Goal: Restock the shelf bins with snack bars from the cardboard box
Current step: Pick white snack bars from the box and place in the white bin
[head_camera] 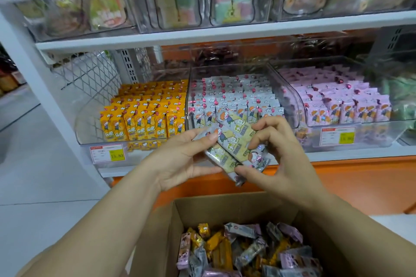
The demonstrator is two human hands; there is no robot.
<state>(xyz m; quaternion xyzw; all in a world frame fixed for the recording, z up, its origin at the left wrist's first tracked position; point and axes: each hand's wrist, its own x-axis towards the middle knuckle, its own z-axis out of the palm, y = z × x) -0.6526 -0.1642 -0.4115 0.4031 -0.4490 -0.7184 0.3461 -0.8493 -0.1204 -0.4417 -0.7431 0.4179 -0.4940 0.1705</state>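
- The grey snack bars point(234, 141) form a loose, overlapping handful of slick wrappers. If either pinch eases, one could likely slide out and fall into the cardboard box point(157, 231) or onto the floor.
- The box holds yellow, grey and pink bars mixed together, so a stray colour could end up in the wrong bin. Grey ones match the middle bin point(227, 67), at the centre of the frame.
- The rows there stand upright and tightly packed, so pushing more in carelessly may topple them.
- The left hand point(180, 159), centre-left, grips the bars' left end with its thumb on top and its fingers beneath.
- The right hand point(281, 155), centre-right, has its fingers curled and pinches the bars' right side between fingertips and thumb.
- The held bars hang in mid-air at the centre of the frame, above the box and in front of the middle bin, not yet in it.
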